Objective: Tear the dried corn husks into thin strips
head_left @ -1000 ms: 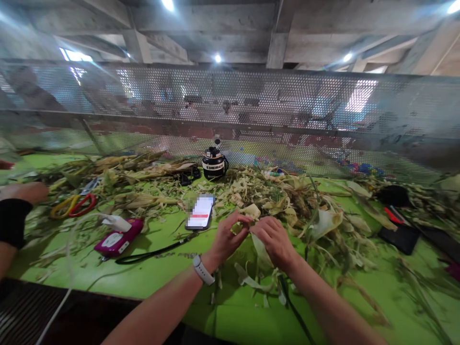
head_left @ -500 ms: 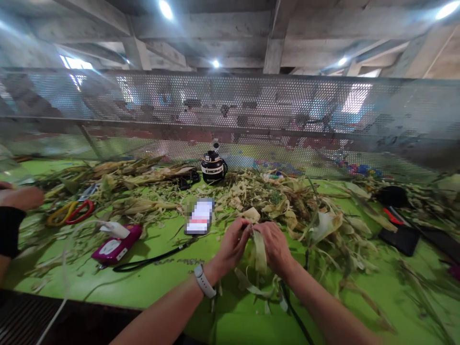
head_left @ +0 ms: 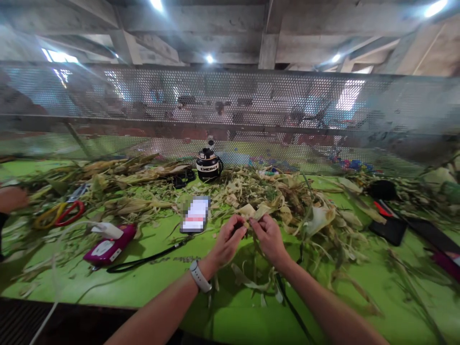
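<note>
My left hand [head_left: 229,239] and my right hand [head_left: 269,239] meet at the middle of the green table [head_left: 158,287], fingers pinched close together. Between their fingertips is a pale corn husk strip [head_left: 261,211], part of it rising above my right fingers and part hidden. Both hands seem closed on this same piece. Beyond them spreads a heap of dry corn husks [head_left: 287,194]. Loose husk scraps [head_left: 247,280] lie below my hands. A phone [head_left: 195,213] with a lit screen rests left of my left hand.
Red-handled scissors [head_left: 70,213] and a purple power strip [head_left: 109,244] with a white plug lie left. A black bottle [head_left: 208,165] stands by the perforated metal screen [head_left: 230,110]. A dark phone-like slab [head_left: 390,230] lies right. Another person's hand [head_left: 12,199] shows at far left.
The husk strip that hung down between my hands now points up past my right fingers. My right hand has turned slightly. The view has shifted a little to the right.
</note>
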`<action>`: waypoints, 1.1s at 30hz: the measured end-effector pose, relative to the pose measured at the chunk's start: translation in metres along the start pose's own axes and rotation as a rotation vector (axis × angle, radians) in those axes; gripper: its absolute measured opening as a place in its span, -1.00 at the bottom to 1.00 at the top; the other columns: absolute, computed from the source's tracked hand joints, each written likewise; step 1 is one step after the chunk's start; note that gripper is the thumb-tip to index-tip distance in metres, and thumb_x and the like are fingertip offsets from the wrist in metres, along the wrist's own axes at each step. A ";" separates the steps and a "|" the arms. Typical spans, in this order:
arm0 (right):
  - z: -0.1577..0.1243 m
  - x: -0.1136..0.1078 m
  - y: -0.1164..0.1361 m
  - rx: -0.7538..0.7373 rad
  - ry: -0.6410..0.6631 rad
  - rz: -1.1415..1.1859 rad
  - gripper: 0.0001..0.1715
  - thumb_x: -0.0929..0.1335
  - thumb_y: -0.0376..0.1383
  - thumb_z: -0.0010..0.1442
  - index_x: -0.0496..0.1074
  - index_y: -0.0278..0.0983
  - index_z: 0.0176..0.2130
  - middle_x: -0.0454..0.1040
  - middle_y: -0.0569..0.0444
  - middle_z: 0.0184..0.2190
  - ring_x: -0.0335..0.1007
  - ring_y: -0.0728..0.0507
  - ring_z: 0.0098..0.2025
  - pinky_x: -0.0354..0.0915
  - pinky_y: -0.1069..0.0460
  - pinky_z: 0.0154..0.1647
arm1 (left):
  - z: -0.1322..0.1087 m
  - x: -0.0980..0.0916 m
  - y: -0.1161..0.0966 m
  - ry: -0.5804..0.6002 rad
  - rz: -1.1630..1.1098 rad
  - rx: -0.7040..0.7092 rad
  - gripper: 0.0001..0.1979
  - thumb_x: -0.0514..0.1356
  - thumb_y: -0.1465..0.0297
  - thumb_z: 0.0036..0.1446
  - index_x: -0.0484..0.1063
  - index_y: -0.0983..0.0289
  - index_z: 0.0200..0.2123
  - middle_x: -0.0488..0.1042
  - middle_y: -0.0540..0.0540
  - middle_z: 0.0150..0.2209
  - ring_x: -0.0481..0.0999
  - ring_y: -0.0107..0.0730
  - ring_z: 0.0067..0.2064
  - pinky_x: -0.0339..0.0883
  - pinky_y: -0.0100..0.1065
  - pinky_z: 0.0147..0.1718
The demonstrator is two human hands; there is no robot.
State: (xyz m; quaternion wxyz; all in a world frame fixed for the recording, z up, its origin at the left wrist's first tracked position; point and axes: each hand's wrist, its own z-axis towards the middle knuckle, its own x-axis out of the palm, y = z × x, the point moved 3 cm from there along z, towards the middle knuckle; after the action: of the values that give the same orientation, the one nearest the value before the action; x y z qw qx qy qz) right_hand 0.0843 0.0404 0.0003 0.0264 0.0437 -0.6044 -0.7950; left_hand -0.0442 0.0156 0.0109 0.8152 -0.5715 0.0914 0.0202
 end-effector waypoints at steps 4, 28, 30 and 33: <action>0.000 0.000 0.001 0.017 -0.014 0.008 -0.68 0.34 -0.12 0.07 0.35 -0.31 -0.26 0.42 0.14 -0.52 0.23 0.01 -0.57 0.14 0.13 -0.57 | -0.001 0.002 0.003 -0.001 -0.070 -0.048 -0.83 0.13 0.27 0.07 0.27 0.26 -0.36 0.25 -0.03 -0.43 0.23 -0.46 -0.38 0.17 -0.42 -0.39; 0.010 -0.029 0.029 0.164 0.060 0.482 -0.37 0.49 -0.24 -0.18 0.31 -0.13 -0.07 0.43 0.23 -0.48 0.34 0.01 -0.48 0.32 0.08 -0.36 | 0.015 -0.006 0.029 -0.029 -0.519 -0.459 -0.65 0.42 0.32 -0.31 0.37 0.30 -0.45 0.48 -0.03 -0.50 0.31 -0.60 -0.54 0.04 -0.50 -0.55; 0.009 -0.028 0.028 0.134 0.098 0.437 -0.46 0.49 -0.23 -0.17 0.38 -0.17 -0.15 0.45 0.17 -0.43 0.35 -0.01 -0.44 0.32 0.06 -0.34 | 0.015 -0.006 0.028 -0.033 -0.533 -0.474 -0.61 0.43 0.31 -0.34 0.35 0.29 -0.43 0.50 -0.02 -0.50 0.31 -0.59 -0.54 0.02 -0.50 -0.56; 0.012 -0.030 0.025 0.078 0.045 0.396 -0.64 0.51 -0.18 -0.20 0.44 -0.22 -0.35 0.44 0.13 -0.45 0.32 -0.01 -0.45 0.30 0.08 -0.38 | 0.015 -0.004 0.027 -0.031 -0.535 -0.488 -0.60 0.43 0.31 -0.36 0.34 0.29 -0.45 0.48 -0.03 -0.53 0.30 -0.60 -0.56 0.00 -0.50 -0.57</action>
State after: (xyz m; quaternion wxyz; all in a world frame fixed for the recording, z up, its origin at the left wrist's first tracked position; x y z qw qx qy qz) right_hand 0.1123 0.0477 0.0284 0.1940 -0.0575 -0.6306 -0.7492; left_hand -0.0503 0.0396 -0.0081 0.6328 -0.7525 -0.0811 -0.1638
